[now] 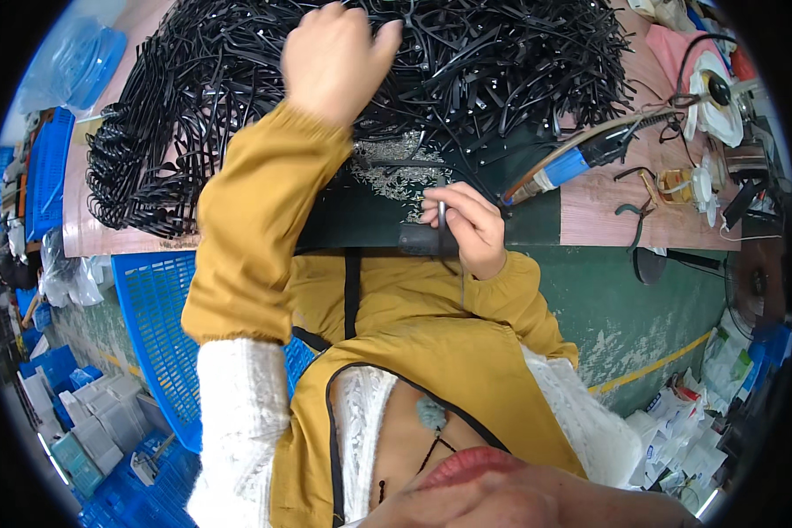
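A big heap of thin black plastic strips (502,62) covers the far part of the wooden bench. My left hand (334,57), in a mustard sleeve, reaches over it with fingers curled down into the strips; what they grip is hidden. My right hand (466,224) is closer to my body at the bench edge, pinching a thin grey metal tool (442,211) upright over a dark block. A small scatter of tiny silver parts (400,172) lies on the dark green mat (528,220) just beyond that hand.
A blue-handled tool with a cable (581,163) lies to the right of the mat, with pliers (638,211) and small jars beyond. A blue plastic crate (154,308) stands on the floor at my left. Bags and boxes sit on the floor at both sides.
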Demonstrator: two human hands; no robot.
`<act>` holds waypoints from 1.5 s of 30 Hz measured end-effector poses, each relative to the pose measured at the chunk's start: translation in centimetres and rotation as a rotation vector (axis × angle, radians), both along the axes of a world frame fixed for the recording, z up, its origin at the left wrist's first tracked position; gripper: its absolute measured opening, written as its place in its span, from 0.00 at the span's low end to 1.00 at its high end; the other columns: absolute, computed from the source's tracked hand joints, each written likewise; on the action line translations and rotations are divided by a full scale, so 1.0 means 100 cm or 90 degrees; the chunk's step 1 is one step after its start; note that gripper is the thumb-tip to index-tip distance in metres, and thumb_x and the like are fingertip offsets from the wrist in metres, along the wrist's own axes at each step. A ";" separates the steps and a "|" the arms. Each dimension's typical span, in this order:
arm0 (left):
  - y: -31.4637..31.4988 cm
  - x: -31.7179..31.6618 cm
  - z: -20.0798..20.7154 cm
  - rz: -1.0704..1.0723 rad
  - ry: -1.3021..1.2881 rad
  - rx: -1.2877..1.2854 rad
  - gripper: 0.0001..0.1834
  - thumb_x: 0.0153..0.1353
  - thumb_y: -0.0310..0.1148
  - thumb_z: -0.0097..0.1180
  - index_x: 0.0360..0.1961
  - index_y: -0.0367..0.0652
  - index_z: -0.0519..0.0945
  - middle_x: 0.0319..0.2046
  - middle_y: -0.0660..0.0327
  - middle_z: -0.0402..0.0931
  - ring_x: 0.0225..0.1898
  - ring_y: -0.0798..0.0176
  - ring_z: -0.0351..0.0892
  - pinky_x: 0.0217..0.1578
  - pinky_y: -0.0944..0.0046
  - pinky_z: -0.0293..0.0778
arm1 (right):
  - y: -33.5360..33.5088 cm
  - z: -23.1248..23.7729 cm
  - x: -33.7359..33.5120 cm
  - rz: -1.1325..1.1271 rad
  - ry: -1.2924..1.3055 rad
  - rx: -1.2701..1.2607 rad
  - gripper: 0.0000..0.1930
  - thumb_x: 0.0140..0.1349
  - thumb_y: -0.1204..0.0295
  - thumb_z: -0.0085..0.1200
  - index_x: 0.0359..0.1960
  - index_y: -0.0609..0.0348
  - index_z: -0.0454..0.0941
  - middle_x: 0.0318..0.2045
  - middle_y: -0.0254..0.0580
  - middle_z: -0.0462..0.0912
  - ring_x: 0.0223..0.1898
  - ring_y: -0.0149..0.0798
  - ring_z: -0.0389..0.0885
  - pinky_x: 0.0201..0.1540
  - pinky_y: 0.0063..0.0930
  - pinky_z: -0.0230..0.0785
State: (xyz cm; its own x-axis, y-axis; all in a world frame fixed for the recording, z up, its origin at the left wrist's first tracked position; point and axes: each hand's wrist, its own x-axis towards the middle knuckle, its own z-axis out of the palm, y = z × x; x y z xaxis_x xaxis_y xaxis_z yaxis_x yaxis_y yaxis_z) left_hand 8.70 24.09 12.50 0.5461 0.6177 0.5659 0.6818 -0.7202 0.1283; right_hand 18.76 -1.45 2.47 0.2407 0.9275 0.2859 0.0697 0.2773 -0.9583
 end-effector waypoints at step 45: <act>-0.237 -0.107 -0.145 -0.278 -0.549 -0.425 0.32 0.45 0.23 0.79 0.53 0.38 0.76 0.48 0.48 0.83 0.55 0.43 0.84 0.53 0.54 0.81 | 0.001 -0.003 -0.040 -0.212 -0.308 -0.054 0.03 0.64 0.83 0.61 0.38 0.68 0.84 0.33 0.39 0.86 0.26 0.26 0.80 0.29 0.20 0.72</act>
State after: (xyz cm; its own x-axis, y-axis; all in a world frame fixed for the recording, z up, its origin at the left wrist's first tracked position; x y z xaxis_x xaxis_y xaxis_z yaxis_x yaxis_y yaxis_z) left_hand -1.97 0.43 -2.04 0.3791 0.7875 0.4860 -0.1032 -0.4859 0.8679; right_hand 14.80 -1.35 2.18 0.3839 0.8485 0.3642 0.5747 0.0891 -0.8135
